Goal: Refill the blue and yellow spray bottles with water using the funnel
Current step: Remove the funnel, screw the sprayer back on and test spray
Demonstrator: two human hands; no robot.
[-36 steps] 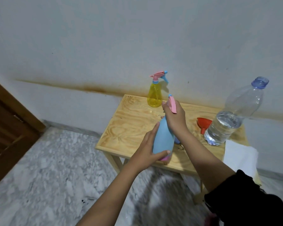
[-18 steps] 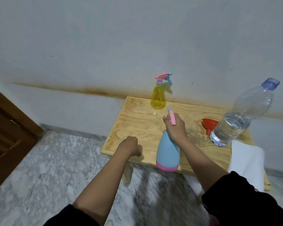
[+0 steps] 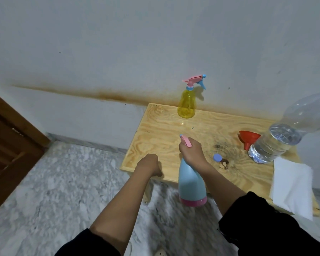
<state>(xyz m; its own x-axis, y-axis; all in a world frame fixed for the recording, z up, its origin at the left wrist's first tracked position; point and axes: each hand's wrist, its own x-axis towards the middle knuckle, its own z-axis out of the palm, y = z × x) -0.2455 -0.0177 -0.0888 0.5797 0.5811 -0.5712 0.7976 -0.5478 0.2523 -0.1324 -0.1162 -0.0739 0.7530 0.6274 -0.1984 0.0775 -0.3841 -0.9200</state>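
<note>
My right hand [image 3: 191, 151] grips the pink spray head of the blue spray bottle [image 3: 191, 183], which hangs upright in front of the table's near edge. My left hand [image 3: 149, 165] is a closed fist with nothing visible in it, at the table's front left edge. The yellow spray bottle [image 3: 187, 103] with a pink and blue head stands at the back of the wooden table [image 3: 155, 137]. A red funnel [image 3: 248, 139] lies on its side beside a large clear water bottle [image 3: 284, 133], partly filled. A small blue cap [image 3: 217, 157] lies on the table.
A white cloth [image 3: 292, 185] hangs over the table's right front corner. The table stands against a stained white wall. A wooden door [image 3: 9, 145] is at the left. Marble floor lies below and to the left of the table.
My left hand let go of the blue bottle's body and closed into a fist at the table's front edge. The blue bottle now hangs upright from my right hand alone.
</note>
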